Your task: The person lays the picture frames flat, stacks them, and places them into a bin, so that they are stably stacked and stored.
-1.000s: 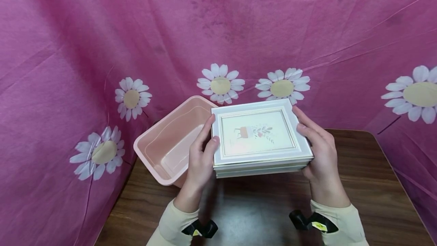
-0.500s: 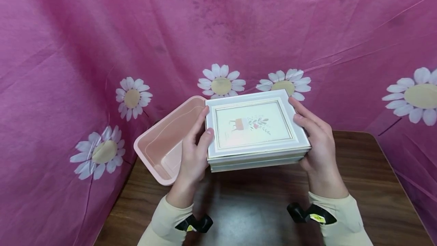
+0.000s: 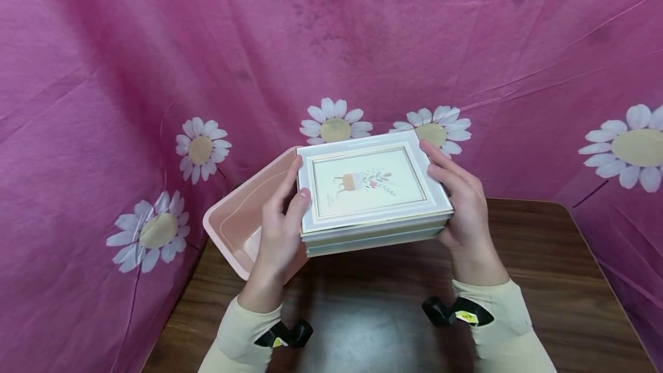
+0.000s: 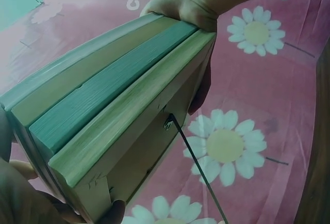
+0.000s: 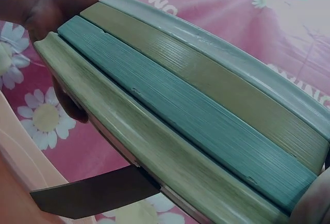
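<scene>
Both hands hold a stack of several picture frames (image 3: 375, 223) above the table, tilted slightly. The top picture frame (image 3: 304, 189) is white and bears a print of a plant in an orange pot. My left hand (image 3: 277, 229) grips the left end, its thumb on the top edge. My right hand (image 3: 463, 212) grips the right end. In the right wrist view the teal frame (image 5: 185, 110) and the olive frame (image 5: 175, 53) show in the middle of the stack. A dark stand leg (image 5: 98, 190) sticks out from the underside. Fingers beneath the stack are mostly hidden.
A pink plastic bin (image 3: 233, 226) stands at the left on the brown wooden table (image 3: 549, 281), partly covered by the stack and left hand. Behind the table hangs a magenta cloth (image 3: 388, 45) with white daisies.
The stack has moved left and slightly up with both hands on it, so it covers more of the pink bin. The bin has not moved.
</scene>
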Available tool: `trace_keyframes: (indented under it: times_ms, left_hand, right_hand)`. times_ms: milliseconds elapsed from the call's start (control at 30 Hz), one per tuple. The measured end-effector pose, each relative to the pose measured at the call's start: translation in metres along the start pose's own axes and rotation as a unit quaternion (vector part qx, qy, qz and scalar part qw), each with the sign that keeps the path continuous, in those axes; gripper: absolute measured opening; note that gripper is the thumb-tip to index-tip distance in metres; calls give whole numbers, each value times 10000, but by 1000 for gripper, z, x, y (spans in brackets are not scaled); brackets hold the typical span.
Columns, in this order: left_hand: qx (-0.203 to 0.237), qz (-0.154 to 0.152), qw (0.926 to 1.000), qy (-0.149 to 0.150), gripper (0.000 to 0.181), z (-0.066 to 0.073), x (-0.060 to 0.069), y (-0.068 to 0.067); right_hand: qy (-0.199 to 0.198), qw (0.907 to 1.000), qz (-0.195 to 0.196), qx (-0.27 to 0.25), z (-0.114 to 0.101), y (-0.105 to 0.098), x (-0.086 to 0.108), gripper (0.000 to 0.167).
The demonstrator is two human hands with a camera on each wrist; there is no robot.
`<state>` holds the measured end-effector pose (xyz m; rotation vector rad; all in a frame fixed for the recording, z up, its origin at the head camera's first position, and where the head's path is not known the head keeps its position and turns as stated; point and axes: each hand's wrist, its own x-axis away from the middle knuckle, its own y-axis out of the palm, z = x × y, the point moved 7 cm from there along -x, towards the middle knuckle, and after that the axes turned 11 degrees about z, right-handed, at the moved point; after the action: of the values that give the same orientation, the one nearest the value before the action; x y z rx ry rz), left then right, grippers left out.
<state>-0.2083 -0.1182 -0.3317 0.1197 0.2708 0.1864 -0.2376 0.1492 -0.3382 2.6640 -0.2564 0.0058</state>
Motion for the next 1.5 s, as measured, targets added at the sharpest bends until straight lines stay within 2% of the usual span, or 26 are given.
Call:
trace_keyframes:
  times_ms: [167,433,700,900,1100,1367,1500]
  left_hand:
    - [-658,245,9966,427,57,8,-4,-14]
    - [-668,381,9966,293,58,13,-5,-26]
    - [-716,334,9966,240,59,18,-5,-29]
    - [-653,343,9967,342,59,25,-7,-33]
    - [-958,584,9927,453,58,34,-9,-43]
    - [-1134,609,9911,353,57,40,-10,-52]
    - [-1395,671,9873,355,56,41,-10,-60]
  right_hand:
    - [-2,9999,-100,-12,5,12,-4,50]
    - [-112,9997,-225,-23,6,26,-8,51]
    - [-58,9996,-257,-73,5,32,-9,52]
    - [-81,9992,-378,-128,4,40,-10,53]
    - [-26,9988,-475,-124,4,51,-13,53]
    - [55,9985,-512,-201,9,62,-21,53]
    - [155,9976,-626,-245,17,69,-25,54]
